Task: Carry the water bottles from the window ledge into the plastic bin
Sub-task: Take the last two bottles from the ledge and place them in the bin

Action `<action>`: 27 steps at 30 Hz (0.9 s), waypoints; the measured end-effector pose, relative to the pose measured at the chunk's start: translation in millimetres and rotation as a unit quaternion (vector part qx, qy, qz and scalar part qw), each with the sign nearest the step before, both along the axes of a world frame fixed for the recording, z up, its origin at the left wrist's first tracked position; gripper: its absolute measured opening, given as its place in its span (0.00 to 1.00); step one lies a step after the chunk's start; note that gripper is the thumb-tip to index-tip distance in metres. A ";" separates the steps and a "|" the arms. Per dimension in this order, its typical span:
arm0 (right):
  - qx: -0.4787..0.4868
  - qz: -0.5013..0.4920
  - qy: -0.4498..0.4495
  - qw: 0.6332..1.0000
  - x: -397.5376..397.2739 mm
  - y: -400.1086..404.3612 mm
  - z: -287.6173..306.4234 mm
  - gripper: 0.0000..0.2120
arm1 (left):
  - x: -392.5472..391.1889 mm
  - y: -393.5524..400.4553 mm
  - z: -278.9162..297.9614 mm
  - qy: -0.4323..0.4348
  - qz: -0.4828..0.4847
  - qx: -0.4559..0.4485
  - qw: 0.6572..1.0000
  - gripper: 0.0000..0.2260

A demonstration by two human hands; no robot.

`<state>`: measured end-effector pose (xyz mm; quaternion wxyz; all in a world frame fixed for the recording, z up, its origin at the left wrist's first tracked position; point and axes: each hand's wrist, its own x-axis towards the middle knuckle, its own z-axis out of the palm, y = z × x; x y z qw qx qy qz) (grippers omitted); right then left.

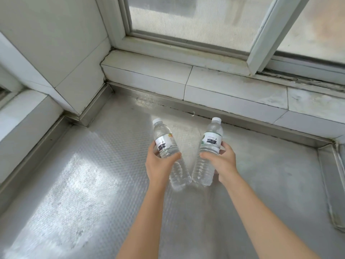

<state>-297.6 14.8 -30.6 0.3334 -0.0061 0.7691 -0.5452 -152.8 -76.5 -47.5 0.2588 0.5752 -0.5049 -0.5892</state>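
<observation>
The person's left hand (158, 165) is wrapped around a clear ribbed plastic water bottle with a white cap and silver label (166, 146). The right hand (222, 161) grips a matching clear bottle with a green-edged label (209, 148). Both bottles tilt apart at the caps, bases close together, seemingly lifted just above the embossed, dimpled metal ledge (84, 174). In front of the bottles runs a white tiled sill (233, 90) under the window; the ledge around them lies open.
</observation>
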 end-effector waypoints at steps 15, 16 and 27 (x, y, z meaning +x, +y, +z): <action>-0.141 0.219 0.103 0.960 70.6 91.8 90.1 0.38 | 101.0 107.1 105.6 0.080 0.065 -0.159 0.982 0.38; -0.149 0.234 0.109 0.955 76.2 101.4 95.5 0.38 | 109.2 121.1 114.5 0.078 0.064 -0.170 0.980 0.38; -0.227 0.374 0.148 0.887 153.2 201.7 156.8 0.41 | 197.6 275.3 176.2 0.040 0.189 -0.264 0.945 0.44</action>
